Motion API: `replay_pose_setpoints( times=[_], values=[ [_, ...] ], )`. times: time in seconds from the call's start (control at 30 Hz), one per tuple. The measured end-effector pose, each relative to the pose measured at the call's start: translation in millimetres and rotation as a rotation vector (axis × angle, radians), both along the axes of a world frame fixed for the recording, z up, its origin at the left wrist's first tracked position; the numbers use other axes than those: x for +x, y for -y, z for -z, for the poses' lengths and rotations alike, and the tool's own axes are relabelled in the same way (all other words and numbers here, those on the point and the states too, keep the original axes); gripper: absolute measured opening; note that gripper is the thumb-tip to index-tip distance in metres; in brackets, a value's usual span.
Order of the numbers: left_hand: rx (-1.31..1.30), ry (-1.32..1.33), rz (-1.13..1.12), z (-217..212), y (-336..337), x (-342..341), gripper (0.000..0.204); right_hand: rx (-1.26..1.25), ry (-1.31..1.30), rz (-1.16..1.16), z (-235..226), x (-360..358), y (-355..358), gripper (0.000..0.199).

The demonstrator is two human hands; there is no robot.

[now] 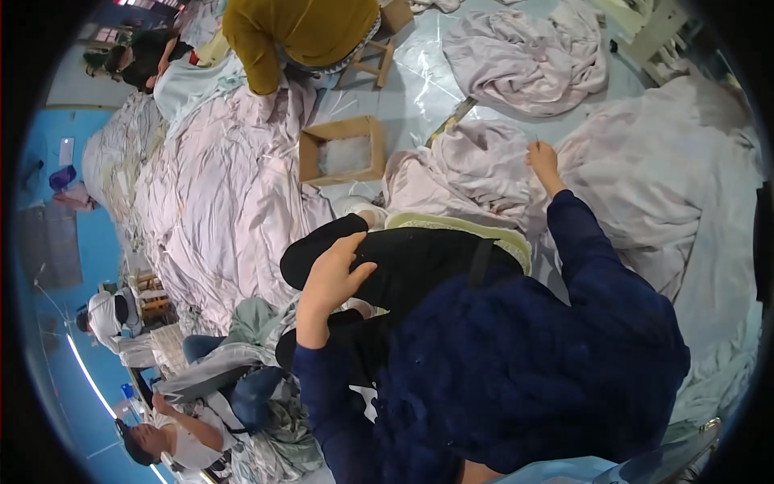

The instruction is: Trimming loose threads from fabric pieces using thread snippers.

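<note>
My left hand (332, 278) hovers above my black-trousered lap, thumb and fingers apart, with nothing in it. Out to the right, my right hand (545, 164) is closed in a pinch. Something thin may stick up from its fingertips, too small to name. Just left of that hand lies a bunched pale pink cloth (484, 165). To its right a large heap of pale cloth (645, 177) spreads out; I cannot tell whether the hand touches either one.
A cardboard box (375, 149) with pale contents stands ahead. Left of it lies a long pale pink cloth pile (214, 194). Another cloth heap (528, 60) rests on the floor farther off. A person in mustard (302, 32) is beside a wooden stool (375, 64); another person (185, 431) handles grey cloth.
</note>
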State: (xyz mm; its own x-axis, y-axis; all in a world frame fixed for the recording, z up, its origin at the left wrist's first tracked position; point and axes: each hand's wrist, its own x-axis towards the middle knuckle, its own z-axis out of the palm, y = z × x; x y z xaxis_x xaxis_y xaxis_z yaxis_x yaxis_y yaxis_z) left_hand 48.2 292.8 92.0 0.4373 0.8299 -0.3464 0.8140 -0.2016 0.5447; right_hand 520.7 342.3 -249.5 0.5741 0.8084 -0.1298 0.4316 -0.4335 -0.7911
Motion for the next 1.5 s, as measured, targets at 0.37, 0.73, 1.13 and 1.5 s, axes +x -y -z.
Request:
replay_pose_setpoints(
  times=[0.37,0.73,1.13,1.5],
  values=[
    [0.156,1.712,0.403,-105.0,50.9,65.0,0.043,-0.157,-0.157,-0.227,64.4,-51.4,3.4,0.031],
    [-0.152,1.764,0.645,-118.6,74.4,43.8,0.018,-0.524,-0.372,-0.471,44.7,-112.9,30.4,0.031],
    [0.123,1.874,0.33,-76.0,78.9,-6.7,0.034,-0.592,-0.302,-0.578,22.5,-128.1,26.6,0.027],
    [0.39,1.355,-0.692,-19.3,150.5,-111.4,0.063,-0.415,-0.378,-0.652,13.2,-187.5,-21.2,0.03]
  ],
)
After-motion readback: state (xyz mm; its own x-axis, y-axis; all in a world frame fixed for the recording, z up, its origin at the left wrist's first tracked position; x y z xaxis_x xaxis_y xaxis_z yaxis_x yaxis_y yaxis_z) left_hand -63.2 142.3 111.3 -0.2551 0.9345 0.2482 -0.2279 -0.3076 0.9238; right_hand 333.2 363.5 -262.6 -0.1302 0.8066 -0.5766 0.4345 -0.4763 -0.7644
